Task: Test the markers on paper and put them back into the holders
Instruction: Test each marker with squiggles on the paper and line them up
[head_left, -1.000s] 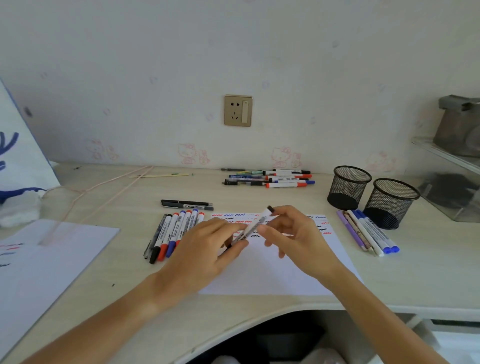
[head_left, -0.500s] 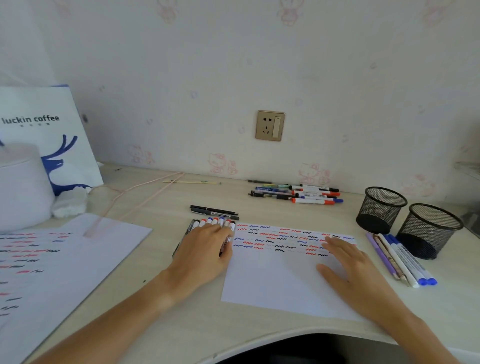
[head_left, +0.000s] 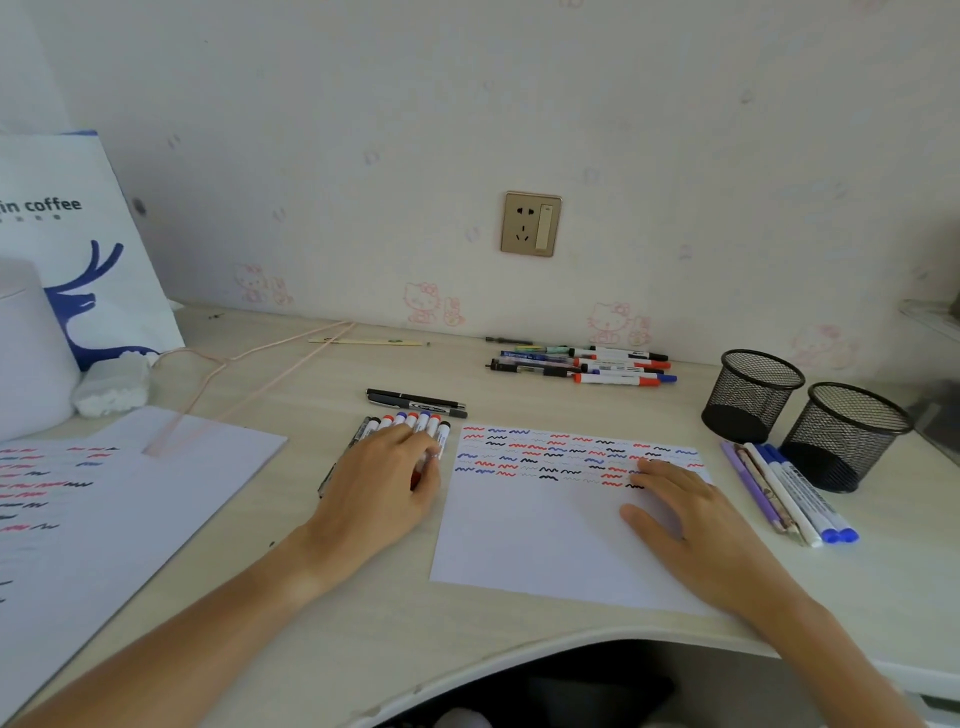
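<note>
A pale wooden desk (head_left: 519, 400) seen from above, against a wall. In the middle lies a white sheet of paper (head_left: 545, 545), its far part covered with rows of short red, blue and black squiggles.

The left hand (head_left: 384, 488) lies palm down on a row of markers (head_left: 410, 423) just left of the paper. Its fingers curl over the near ends of the markers; whether they grip one or only rest on them cannot be told from this angle. The markers' capped far ends stick out past the fingertips.

The right hand (head_left: 680, 514) rests flat on the right part of the paper, fingers straight and slightly spread, holding nothing.

Two black mesh holders (head_left: 753, 395) stand side by side at the far right of the desk. Beside them, just right of the paper, lies a small group of pens (head_left: 784, 493). Another cluster of markers and pens (head_left: 597, 366) lies far off near the wall, and two black pens (head_left: 415, 402) lie just beyond the left hand.

At the left is a second sheet with squiggles (head_left: 104, 493), and a white paper bag (head_left: 78, 234) stands behind it.
</note>
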